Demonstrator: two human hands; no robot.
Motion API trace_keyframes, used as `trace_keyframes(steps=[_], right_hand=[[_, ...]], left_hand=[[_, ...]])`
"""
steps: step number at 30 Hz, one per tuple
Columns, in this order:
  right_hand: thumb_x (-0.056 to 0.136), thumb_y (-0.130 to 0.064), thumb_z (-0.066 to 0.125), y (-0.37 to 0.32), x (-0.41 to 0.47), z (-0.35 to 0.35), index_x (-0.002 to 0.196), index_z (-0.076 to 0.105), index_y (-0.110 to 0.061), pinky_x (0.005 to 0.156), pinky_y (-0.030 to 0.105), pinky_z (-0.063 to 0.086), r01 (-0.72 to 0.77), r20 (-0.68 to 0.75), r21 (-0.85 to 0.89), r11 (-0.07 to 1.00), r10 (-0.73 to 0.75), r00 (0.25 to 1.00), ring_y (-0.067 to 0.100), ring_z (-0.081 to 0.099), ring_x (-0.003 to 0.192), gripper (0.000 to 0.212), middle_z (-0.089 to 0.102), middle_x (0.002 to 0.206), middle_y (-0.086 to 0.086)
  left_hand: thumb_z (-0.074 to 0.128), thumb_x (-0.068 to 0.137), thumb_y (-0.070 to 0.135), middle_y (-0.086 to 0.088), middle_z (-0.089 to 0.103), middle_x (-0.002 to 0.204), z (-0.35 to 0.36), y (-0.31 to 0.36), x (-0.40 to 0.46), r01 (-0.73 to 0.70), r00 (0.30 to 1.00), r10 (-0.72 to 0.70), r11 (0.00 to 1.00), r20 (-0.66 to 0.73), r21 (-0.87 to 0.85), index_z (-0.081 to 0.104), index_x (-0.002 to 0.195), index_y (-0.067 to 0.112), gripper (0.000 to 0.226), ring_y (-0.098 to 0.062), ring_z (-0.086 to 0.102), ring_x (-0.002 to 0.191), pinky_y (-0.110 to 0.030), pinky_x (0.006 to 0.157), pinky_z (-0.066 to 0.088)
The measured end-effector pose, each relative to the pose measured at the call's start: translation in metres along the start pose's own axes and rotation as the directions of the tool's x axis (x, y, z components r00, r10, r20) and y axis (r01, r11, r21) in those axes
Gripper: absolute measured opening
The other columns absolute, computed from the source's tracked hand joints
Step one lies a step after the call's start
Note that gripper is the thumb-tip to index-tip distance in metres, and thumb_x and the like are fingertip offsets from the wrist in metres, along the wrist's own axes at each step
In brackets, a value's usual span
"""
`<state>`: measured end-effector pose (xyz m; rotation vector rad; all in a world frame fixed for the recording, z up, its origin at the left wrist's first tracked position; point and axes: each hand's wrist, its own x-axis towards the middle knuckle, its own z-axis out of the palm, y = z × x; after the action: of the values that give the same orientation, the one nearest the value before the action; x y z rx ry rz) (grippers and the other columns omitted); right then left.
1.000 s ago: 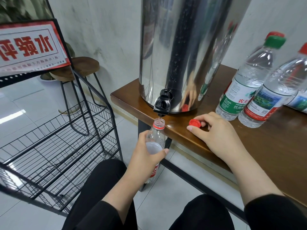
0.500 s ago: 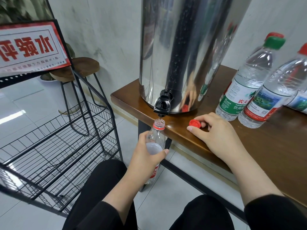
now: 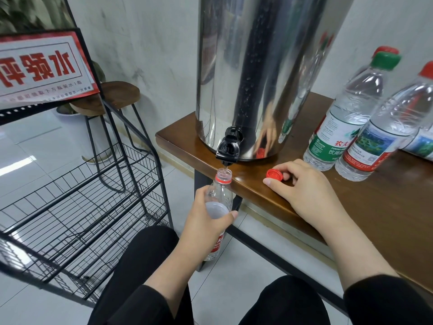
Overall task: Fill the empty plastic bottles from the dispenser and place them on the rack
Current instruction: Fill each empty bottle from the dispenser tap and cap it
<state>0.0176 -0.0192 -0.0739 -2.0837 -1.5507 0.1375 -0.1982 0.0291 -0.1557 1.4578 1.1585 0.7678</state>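
Change: nothing has visibly moved since the earlier frames; both hands and the bottle keep the same places.
Left hand: left hand (image 3: 206,221) reaches forward off the desk's front edge, fingers and thumb wrapped round the bottle's middle.
Right hand: right hand (image 3: 302,191) lies palm down on the desk (image 3: 386,207) by its front edge, fingers curled beside the red cap (image 3: 274,174), fingertips touching it.
Bottle: plastic bottle (image 3: 219,195) is held upright, long axis near vertical, open mouth pointing up just under the black tap (image 3: 228,148); water partly fills it.
Dispenser: steel dispenser (image 3: 257,66) stands near the desk's front left corner, tap overhanging the edge.
Other bottles: capped bottles (image 3: 365,123) stand toward the desk's right side.
Rack: black wire rack (image 3: 82,195) stands on the floor left of the desk, shelves open.
Open room: bare desk lies between the right hand and the capped bottles.
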Motion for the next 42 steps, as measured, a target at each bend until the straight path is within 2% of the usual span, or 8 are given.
trace_keyframes(steps=[4,11,19,27,32,36,42], right_hand=[[0.088,-0.052,0.071,-0.0003,-0.0002,0.0003,0.113,0.07,-0.032,0.074,0.024,0.045,-0.005,0.0,0.007,1.0,0.005,1.0,0.005,0.053,0.089,0.033,0.055,0.094,-0.015],[0.088,-0.053,0.07,-0.0012,-0.0002,-0.0008,0.113,0.069,-0.032,0.078,0.029,0.05,-0.006,0.002,0.005,1.0,0.006,1.0,0.005,0.053,0.089,0.032,0.055,0.094,-0.015],[0.088,-0.053,0.07,-0.0012,0.0005,-0.0008,0.113,0.069,-0.033,0.079,0.032,0.052,-0.009,0.005,0.002,1.0,0.009,1.0,0.007,0.054,0.089,0.033,0.056,0.094,-0.014],[0.088,-0.052,0.07,0.0005,0.0,0.0004,0.112,0.07,-0.032,0.074,0.026,0.047,0.005,-0.001,0.006,1.0,-0.005,1.0,0.006,0.053,0.088,0.032,0.056,0.092,-0.013],[0.087,-0.052,0.071,0.0024,0.0007,0.0015,0.111,0.071,-0.031,0.071,0.022,0.044,0.015,-0.006,0.01,1.0,-0.014,1.0,0.006,0.053,0.087,0.032,0.056,0.092,-0.012],[0.087,-0.052,0.071,0.0021,0.0009,0.0021,0.111,0.07,-0.031,0.073,0.024,0.046,0.016,-0.008,0.009,1.0,-0.016,1.0,0.007,0.054,0.088,0.032,0.056,0.093,-0.012],[0.088,-0.052,0.071,0.0018,0.0007,0.0013,0.112,0.07,-0.031,0.073,0.023,0.045,0.012,-0.005,0.001,1.0,-0.012,1.0,0.006,0.053,0.088,0.032,0.056,0.093,-0.012]], left_hand=[[0.083,0.083,0.034,0.015,0.062,0.116,0.0004,-0.0011,0.0,0.003,1.0,-0.003,1.0,-0.003,0.002,0.042,0.132,0.041,0.064,-0.007,0.063,0.106,-0.03,0.092,0.052],[0.083,0.084,0.034,0.014,0.062,0.114,0.0003,0.001,0.0001,-0.001,1.0,0.001,1.0,0.009,-0.001,0.042,0.133,0.04,0.064,-0.008,0.063,0.106,-0.031,0.092,0.051],[0.082,0.085,0.034,0.018,0.061,0.112,0.0,0.0008,-0.0009,0.0,1.0,0.0,1.0,0.007,0.002,0.04,0.131,0.042,0.063,-0.005,0.062,0.102,-0.019,0.081,0.048],[0.082,0.084,0.035,0.016,0.061,0.115,0.0006,0.0009,0.0001,0.005,1.0,-0.005,1.0,0.006,-0.002,0.041,0.133,0.04,0.064,-0.007,0.062,0.105,-0.027,0.088,0.05],[0.082,0.085,0.036,0.019,0.059,0.113,0.0003,0.0003,0.0003,0.009,1.0,-0.009,1.0,0.012,0.002,0.04,0.131,0.042,0.062,-0.004,0.06,0.104,-0.025,0.084,0.047],[0.081,0.085,0.038,0.018,0.058,0.116,0.0003,0.0006,0.0004,0.018,1.0,-0.018,1.0,0.015,0.006,0.038,0.133,0.043,0.065,-0.006,0.06,0.104,-0.024,0.082,0.047],[0.082,0.085,0.037,0.015,0.059,0.118,-0.0002,-0.0011,0.0003,0.01,1.0,-0.01,1.0,0.018,0.0,0.039,0.135,0.042,0.066,-0.009,0.061,0.107,-0.027,0.087,0.049]])
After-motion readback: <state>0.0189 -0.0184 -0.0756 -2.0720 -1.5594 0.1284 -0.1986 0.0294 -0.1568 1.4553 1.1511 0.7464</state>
